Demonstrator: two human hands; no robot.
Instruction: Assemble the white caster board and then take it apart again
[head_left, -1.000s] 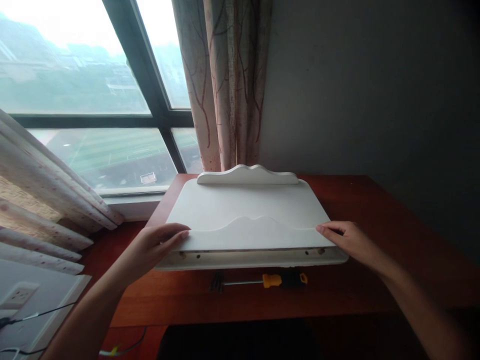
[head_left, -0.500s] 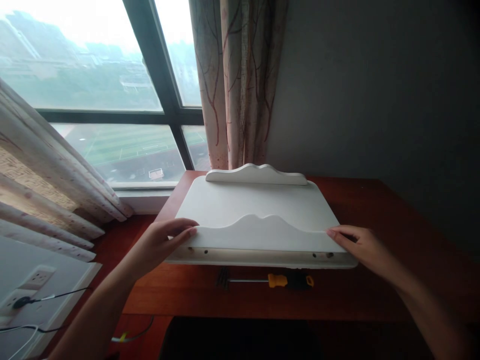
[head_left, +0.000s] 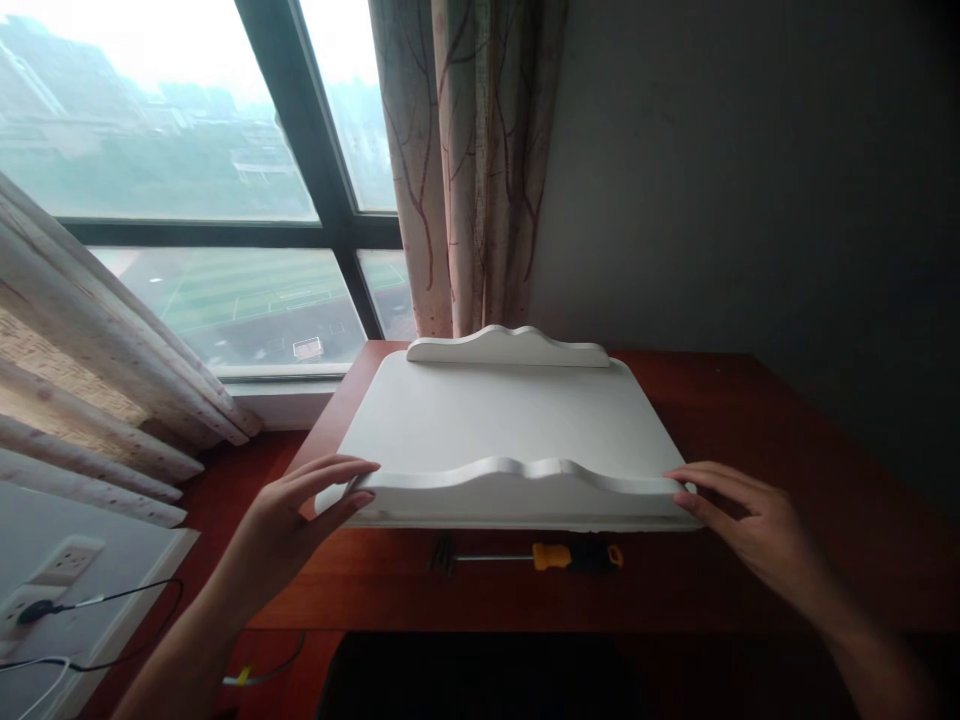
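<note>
A white board [head_left: 495, 415] lies flat on the reddish wooden table [head_left: 750, 420]. Along its near edge stands a white wavy-topped panel [head_left: 517, 495]. My left hand [head_left: 300, 505] pinches the panel's left end, and my right hand [head_left: 742, 510] pinches its right end. A second wavy panel [head_left: 510, 350] stands upright along the board's far edge, untouched by either hand. In front of the board lies a yellow and black screwdriver [head_left: 574, 556], its tip beside a small pile of dark screws [head_left: 444, 556].
A dark seat [head_left: 480, 680] is at the table's near edge. Behind and left are a window [head_left: 247, 300] and patterned curtains [head_left: 480, 200]. Sockets with plugged cables [head_left: 37, 610] are at the lower left.
The near panel has come down and tilted upright onto the board's near edge, so the gap and holes beneath it no longer show. Both hands moved down slightly with it.
</note>
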